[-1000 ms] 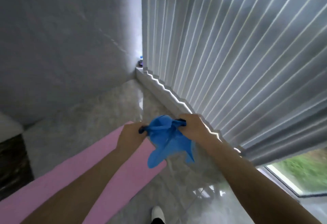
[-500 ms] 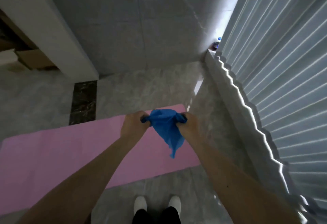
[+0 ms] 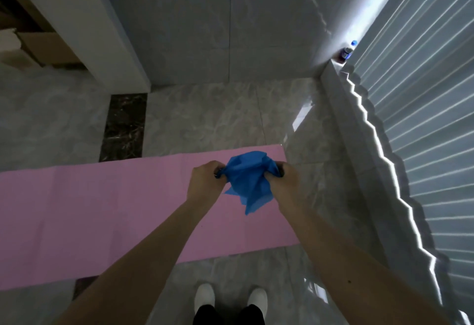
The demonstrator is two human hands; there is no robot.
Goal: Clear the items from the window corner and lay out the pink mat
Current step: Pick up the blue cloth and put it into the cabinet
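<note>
The pink mat [image 3: 107, 211] lies flat on the grey marble floor, running from the left edge to just right of centre. Above its right end I hold a crumpled blue bag [image 3: 250, 181] between both hands. My left hand [image 3: 205, 183] grips its left side and my right hand [image 3: 286, 183] grips its right side, fingers curled round the fabric. A small bottle with a blue cap [image 3: 346, 52] stands on the ledge in the window corner, far right at the back.
Pleated grey curtains [image 3: 423, 119] hang along the right over a stepped sill [image 3: 343, 119]. A white pillar [image 3: 84, 24] and cardboard boxes [image 3: 43, 47] are at the upper left. A dark floor strip [image 3: 123, 127] runs behind the mat. My white shoes [image 3: 230, 299] are at the bottom.
My view swung from the curtain leftward and down, bringing the whole mat and my shoes into sight. Both hands kept hold of the blue bag, which is bunched tighter now.
</note>
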